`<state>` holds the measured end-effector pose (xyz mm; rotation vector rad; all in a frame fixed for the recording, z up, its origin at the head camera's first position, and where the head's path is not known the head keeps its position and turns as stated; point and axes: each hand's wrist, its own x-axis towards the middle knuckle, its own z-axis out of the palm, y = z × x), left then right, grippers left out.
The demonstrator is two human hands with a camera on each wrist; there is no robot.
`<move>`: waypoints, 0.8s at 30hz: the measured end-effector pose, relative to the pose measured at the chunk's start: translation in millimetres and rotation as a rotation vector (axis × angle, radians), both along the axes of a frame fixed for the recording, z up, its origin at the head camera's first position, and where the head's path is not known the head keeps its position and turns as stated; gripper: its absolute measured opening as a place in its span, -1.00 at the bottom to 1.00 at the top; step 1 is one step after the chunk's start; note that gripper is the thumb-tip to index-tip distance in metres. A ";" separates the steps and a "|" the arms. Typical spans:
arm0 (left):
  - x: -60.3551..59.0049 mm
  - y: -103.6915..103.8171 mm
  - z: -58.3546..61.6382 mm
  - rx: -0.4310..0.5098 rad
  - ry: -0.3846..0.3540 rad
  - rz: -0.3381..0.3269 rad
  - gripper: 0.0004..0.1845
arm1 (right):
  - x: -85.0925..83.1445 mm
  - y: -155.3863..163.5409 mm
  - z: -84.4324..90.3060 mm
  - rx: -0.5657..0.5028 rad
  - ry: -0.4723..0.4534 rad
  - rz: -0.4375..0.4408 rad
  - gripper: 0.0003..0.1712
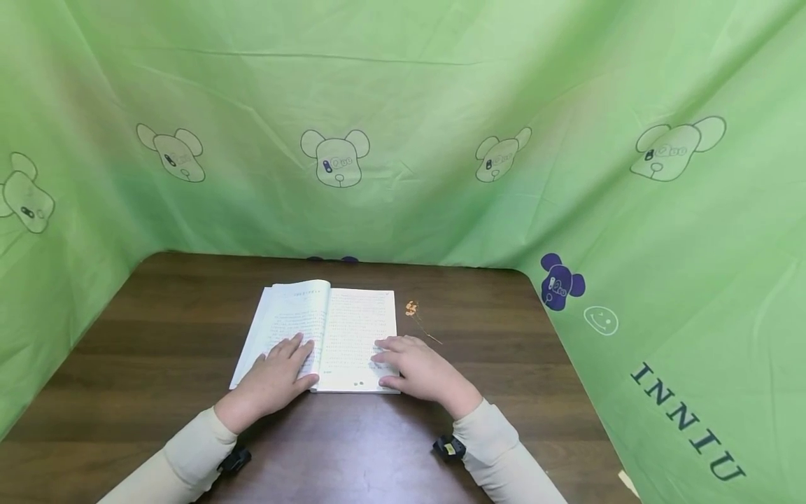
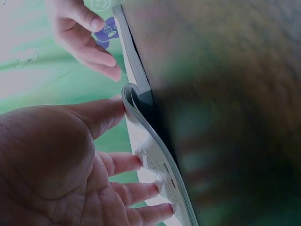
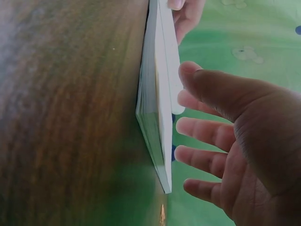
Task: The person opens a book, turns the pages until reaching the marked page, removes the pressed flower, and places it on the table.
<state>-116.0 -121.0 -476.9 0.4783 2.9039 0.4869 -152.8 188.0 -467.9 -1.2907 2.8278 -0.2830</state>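
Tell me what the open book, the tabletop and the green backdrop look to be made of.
Open book: matte white paper; thin pages curl and bend.
Tabletop: dark wood or wood-look laminate, showing grain streaks and slight sheen.
Green backdrop: probably thin woven cloth; it creases, drapes, and carries printed bears.

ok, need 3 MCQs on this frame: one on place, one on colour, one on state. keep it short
1. Where does the small orange thing lie?
A. on the open book
B. on the table, right of the book
C. in the left hand

2. What colour is the cloth round the table?
A. green
B. blue
C. white

3. How is the book lying?
A. shut, face down
B. standing on edge
C. open, a hand on each page

Answers:
1 B: in the head view it sits on bare wood beside the book's right edge.
2 A: the backdrop is green with bear outlines.
3 C: the left hand rests with straight fingers on the left page, and the right hand rests on the right page.
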 end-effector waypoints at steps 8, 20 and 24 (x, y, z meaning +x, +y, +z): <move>0.0 -3.4 0.0 0.005 0.012 -0.015 -0.28 | 2.8 -2.5 -4.3 0.052 -0.032 -0.025 -0.54; -0.6 -7.7 6.7 0.022 0.040 -0.040 -0.27 | 2.6 -3.3 -6.0 0.047 -0.024 -0.031 -0.52; -1.7 -9.7 7.0 0.036 0.058 -0.054 -0.27 | 2.7 -2.9 -5.4 0.030 -0.029 -0.030 -0.52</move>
